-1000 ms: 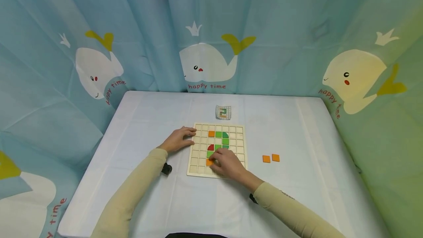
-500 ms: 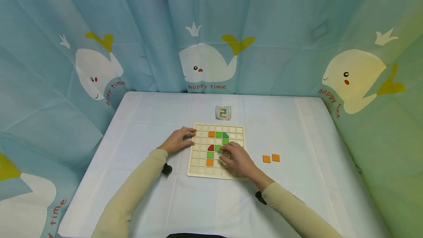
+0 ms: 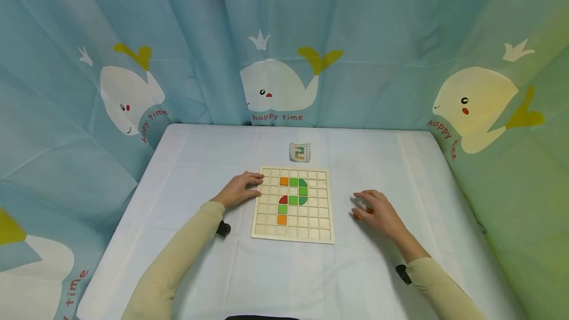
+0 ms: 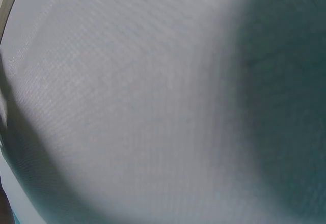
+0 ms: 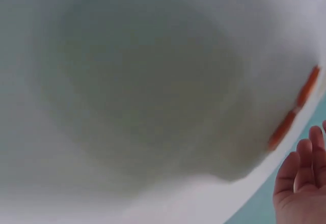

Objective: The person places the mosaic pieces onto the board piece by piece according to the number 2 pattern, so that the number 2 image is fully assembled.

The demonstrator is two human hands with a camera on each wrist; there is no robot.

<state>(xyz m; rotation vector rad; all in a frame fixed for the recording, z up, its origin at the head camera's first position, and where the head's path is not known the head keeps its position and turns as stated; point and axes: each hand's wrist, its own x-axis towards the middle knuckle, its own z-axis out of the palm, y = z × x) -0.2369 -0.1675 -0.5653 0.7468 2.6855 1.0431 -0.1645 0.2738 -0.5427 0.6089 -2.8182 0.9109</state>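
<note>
My left hand [image 3: 238,189] rests at the left edge of a wooden grid board [image 3: 317,221], fingertips on its rim and thumb lower down. Square and quarter-round tiles sit in the grid: an orange square [image 3: 284,181] at the top, green ones [image 3: 303,191], a red quarter-round [image 3: 283,200] and a lower orange square [image 3: 282,220]. To the right of the board, my right hand [image 3: 381,215] hovers over two loose orange square tiles [image 5: 308,86], its fingers and thumb spread apart. The hand partly covers both tiles in the head view.
A small picture card [image 3: 300,152] with a coloured figure on a grid lies behind the board. White cloth covers the table [image 3: 213,152]. A blue curtain [image 3: 378,38] with whale prints stands around the back and sides.
My right hand has left the board and moved right to the loose orange tiles. That uncovers a dark green quarter-round at the figure's right side. The left hand stays put.
</note>
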